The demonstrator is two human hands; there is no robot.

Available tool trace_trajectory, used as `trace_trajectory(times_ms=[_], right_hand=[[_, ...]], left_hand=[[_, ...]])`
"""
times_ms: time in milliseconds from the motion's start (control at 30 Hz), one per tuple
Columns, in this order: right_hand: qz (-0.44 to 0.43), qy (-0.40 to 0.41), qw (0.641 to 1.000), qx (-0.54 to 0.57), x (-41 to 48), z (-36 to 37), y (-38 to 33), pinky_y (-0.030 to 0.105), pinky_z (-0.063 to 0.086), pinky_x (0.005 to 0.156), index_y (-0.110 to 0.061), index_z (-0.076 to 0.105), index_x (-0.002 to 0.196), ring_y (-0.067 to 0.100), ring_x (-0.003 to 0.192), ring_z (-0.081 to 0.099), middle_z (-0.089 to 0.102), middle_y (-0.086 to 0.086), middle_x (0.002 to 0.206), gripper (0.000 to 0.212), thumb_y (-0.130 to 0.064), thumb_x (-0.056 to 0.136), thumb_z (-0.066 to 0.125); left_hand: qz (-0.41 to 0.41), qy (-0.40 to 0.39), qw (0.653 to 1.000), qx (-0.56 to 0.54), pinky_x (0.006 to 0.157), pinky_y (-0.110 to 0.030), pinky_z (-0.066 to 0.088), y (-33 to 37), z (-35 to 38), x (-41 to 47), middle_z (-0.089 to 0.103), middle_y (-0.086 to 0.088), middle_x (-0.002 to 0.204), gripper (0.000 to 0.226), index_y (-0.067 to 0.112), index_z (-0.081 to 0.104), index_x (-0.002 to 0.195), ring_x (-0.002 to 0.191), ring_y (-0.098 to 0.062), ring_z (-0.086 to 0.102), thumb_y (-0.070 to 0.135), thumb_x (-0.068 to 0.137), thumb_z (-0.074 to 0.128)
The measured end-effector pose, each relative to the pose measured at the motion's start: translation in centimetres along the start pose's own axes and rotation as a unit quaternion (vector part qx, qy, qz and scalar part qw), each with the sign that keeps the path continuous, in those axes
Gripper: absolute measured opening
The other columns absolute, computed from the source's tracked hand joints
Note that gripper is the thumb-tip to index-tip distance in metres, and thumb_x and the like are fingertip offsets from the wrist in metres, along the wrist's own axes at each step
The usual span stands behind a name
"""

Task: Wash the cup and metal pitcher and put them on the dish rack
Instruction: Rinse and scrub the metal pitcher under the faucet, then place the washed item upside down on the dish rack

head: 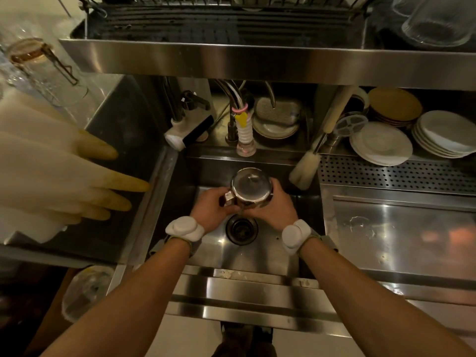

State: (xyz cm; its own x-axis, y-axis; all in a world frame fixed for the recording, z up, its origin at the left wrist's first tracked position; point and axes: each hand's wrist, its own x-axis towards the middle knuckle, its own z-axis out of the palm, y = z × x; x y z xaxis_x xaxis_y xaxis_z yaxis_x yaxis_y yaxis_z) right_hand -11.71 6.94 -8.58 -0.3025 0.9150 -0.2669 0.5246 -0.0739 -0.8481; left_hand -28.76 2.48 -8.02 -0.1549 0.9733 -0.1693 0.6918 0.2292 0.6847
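Note:
The metal pitcher (250,186) is upside down over the sink (260,253), its shiny base facing me, just above the drain (241,229). My left hand (212,208) grips its handle side. My right hand (275,206) wraps round its body from the right. The faucet nozzle (244,136) hangs just behind the pitcher. The dish rack (226,24) sits on the steel shelf overhead. No cup shows clearly in view.
Rubber gloves (64,176) hang at the left over the counter edge. A bottle brush (306,166) leans at the sink's right rear. Stacked plates (381,145) lie on the perforated shelf to the right. Glass jars (438,19) stand at top right, another (38,65) at top left.

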Motion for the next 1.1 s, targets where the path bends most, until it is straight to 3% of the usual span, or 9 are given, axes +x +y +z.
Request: trace_trajectory(times_ms=[167, 267, 333, 467, 667, 833, 967, 1033, 1100], right_hand=[[-0.005, -0.056, 0.996, -0.076, -0.8, -0.7, -0.8, 0.021, 0.042, 0.083, -0.011, 0.048, 0.125, 0.013, 0.106, 0.057, 0.061, 0.002, 0.118, 0.082, -0.016, 0.055, 0.09], [0.006, -0.01, 1.0, -0.025, -1.1, -0.3, -0.7, 0.023, 0.044, 0.089, -0.015, 0.04, 0.132, 0.008, 0.107, 0.053, 0.055, -0.007, 0.115, 0.093, -0.021, 0.054, 0.091], [0.022, -0.048, 0.996, -0.077, -1.1, -0.2, -0.5, 0.027, 0.048, 0.089, -0.012, 0.043, 0.129, 0.015, 0.11, 0.058, 0.059, 0.0, 0.118, 0.092, -0.021, 0.051, 0.091], [0.037, -0.024, 0.998, -0.044, -1.0, -0.2, -0.3, 0.024, 0.045, 0.089, -0.016, 0.04, 0.131, 0.012, 0.108, 0.055, 0.058, -0.004, 0.118, 0.095, -0.022, 0.051, 0.092], [0.045, -0.064, 0.994, -0.082, -1.6, -1.2, -1.2, 0.028, 0.045, 0.093, -0.008, 0.04, 0.132, 0.024, 0.117, 0.055, 0.057, 0.008, 0.128, 0.092, -0.014, 0.054, 0.089], [0.025, -0.051, 0.991, -0.123, -1.5, -1.8, -2.9, 0.034, 0.054, 0.091, -0.012, 0.053, 0.125, 0.019, 0.106, 0.064, 0.066, 0.0, 0.116, 0.113, -0.049, 0.021, 0.082], [0.012, -0.036, 0.991, -0.13, -1.6, -2.5, -3.0, 0.034, 0.052, 0.094, -0.013, 0.05, 0.124, 0.012, 0.106, 0.059, 0.058, -0.009, 0.115, 0.109, -0.047, 0.029, 0.091], [-0.028, -0.042, 0.988, -0.145, -1.8, -2.6, -3.3, 0.035, 0.054, 0.092, -0.024, 0.057, 0.118, 0.013, 0.105, 0.064, 0.065, -0.008, 0.114, 0.111, -0.062, 0.018, 0.087], [-0.072, -0.032, 0.988, -0.132, -1.4, -3.2, -3.5, 0.037, 0.054, 0.093, -0.025, 0.062, 0.115, 0.015, 0.104, 0.065, 0.069, -0.003, 0.111, 0.101, -0.06, 0.022, 0.084]], left_hand=[[-0.011, -0.07, 0.996, 0.053, 0.085, -0.033, 0.051, 0.1, 0.0, -0.9, 0.072, -0.009, 0.098, 0.028, 0.007, 0.07, 0.101, 0.094, -0.021, 0.066, 0.021, 0.077, 0.076], [-0.014, -0.026, 0.999, 0.019, 0.08, -0.03, 0.048, 0.3, -0.2, -0.7, 0.071, -0.007, 0.094, 0.023, 0.007, 0.069, 0.098, 0.091, -0.018, 0.064, 0.017, 0.079, 0.075], [-0.022, -0.084, 0.995, 0.055, 0.082, -0.031, 0.049, 0.6, -0.3, -0.9, 0.071, -0.011, 0.097, 0.02, 0.007, 0.069, 0.093, 0.095, -0.023, 0.066, 0.02, 0.079, 0.074], [-0.028, -0.023, 0.999, -0.004, 0.079, -0.023, 0.044, 0.3, 0.0, -1.1, 0.071, -0.008, 0.093, 0.019, 0.007, 0.07, 0.097, 0.087, -0.014, 0.061, 0.011, 0.079, 0.074], [-0.045, -0.046, 0.998, 0.006, 0.074, -0.03, 0.045, 0.8, 0.2, -1.8, 0.07, -0.018, 0.087, 0.017, -0.001, 0.068, 0.089, 0.079, -0.018, 0.059, 0.011, 0.079, 0.074], [-0.022, -0.055, 0.998, 0.027, 0.075, -0.028, 0.049, 2.8, -1.8, -1.9, 0.072, -0.013, 0.09, 0.017, 0.007, 0.071, 0.088, 0.08, -0.017, 0.064, 0.016, 0.075, 0.079], [-0.004, -0.041, 0.999, 0.034, 0.078, -0.032, 0.052, 4.1, -3.0, -3.6, 0.072, -0.011, 0.088, 0.024, 0.009, 0.069, 0.086, 0.08, -0.019, 0.065, 0.026, 0.073, 0.08], [0.001, -0.026, 0.999, 0.03, 0.075, -0.03, 0.051, 5.1, -4.0, -5.2, 0.07, -0.009, 0.085, 0.024, 0.008, 0.069, 0.087, 0.078, -0.017, 0.064, 0.025, 0.075, 0.079], [0.008, 0.01, 1.0, 0.01, 0.074, -0.029, 0.051, 6.5, -5.2, -6.7, 0.067, -0.005, 0.081, 0.022, 0.008, 0.068, 0.087, 0.078, -0.017, 0.063, 0.024, 0.076, 0.078]])
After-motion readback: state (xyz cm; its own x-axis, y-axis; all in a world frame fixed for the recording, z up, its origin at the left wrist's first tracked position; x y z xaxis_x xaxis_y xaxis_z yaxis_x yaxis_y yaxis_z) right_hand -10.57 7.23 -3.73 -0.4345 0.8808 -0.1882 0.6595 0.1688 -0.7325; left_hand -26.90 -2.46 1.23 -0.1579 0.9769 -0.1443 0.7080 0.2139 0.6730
